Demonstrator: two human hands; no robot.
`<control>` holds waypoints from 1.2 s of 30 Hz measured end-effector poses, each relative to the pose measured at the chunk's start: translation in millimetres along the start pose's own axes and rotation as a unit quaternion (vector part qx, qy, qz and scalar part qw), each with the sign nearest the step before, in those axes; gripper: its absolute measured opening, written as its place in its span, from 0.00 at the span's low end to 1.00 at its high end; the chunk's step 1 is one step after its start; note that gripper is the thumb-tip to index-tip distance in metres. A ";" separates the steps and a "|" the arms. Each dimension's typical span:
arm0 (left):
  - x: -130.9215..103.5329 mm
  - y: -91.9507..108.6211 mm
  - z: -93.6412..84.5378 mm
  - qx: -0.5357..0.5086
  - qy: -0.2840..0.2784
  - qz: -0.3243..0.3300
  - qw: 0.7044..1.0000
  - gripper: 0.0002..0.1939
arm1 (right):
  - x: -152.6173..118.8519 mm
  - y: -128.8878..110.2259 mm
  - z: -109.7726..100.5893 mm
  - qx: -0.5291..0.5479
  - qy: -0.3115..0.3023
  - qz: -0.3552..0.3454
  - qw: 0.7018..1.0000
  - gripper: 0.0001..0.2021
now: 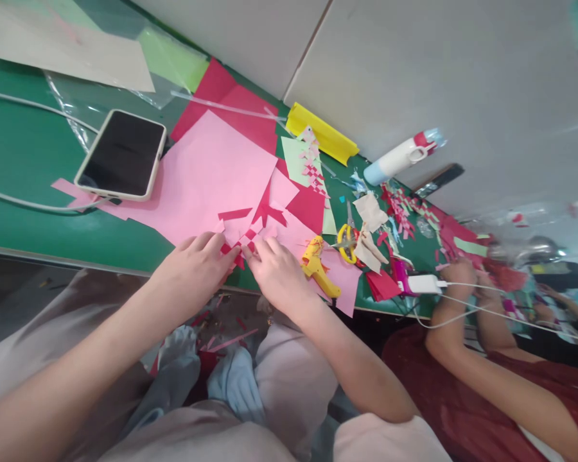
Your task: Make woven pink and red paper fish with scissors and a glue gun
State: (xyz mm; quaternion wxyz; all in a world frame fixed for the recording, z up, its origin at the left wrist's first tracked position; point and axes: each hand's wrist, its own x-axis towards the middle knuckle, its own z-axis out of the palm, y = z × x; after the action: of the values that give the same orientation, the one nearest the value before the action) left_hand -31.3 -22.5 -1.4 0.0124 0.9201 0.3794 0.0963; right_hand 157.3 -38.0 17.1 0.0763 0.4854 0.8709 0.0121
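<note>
Between my hands is a small woven piece of red and pink paper strips (247,238), checkered in pattern, near the table's front edge. My left hand (197,260) pinches its left side with fingers bent. On the other side, my right hand (275,269) grips it between thumb and fingers. Part of the weave is hidden under my fingertips. Loose red strips (236,214) lie just beyond, on a large pink paper sheet (216,160). A yellow glue gun (320,269) rests close to the right of my right hand.
Left on the green table (24,147) lies a phone (122,154) with a cable. Yellow-handled scissors (347,244), a yellow holder (322,133), finished woven pieces (314,170) and a white bottle (404,157) are to the right. A co-worker's arms (462,321) work at the far right.
</note>
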 end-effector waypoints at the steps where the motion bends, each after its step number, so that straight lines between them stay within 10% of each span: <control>1: -0.3 -0.8 0.0 -0.002 -0.001 0.000 1.000 0.17 | 0.8 -2.3 -0.6 -0.005 -0.001 -0.004 1.000 0.21; 36: 4.1 6.1 0.3 0.018 -0.014 -0.015 1.000 0.13 | 6.0 17.8 -3.6 0.123 -0.042 -0.001 0.992 0.22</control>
State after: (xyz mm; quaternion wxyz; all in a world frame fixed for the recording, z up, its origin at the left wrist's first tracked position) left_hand -24.2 -23.9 -0.4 0.0031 0.9155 0.3949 0.0762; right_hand 168.7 -23.3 21.7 0.0522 0.4904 0.8622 -0.1155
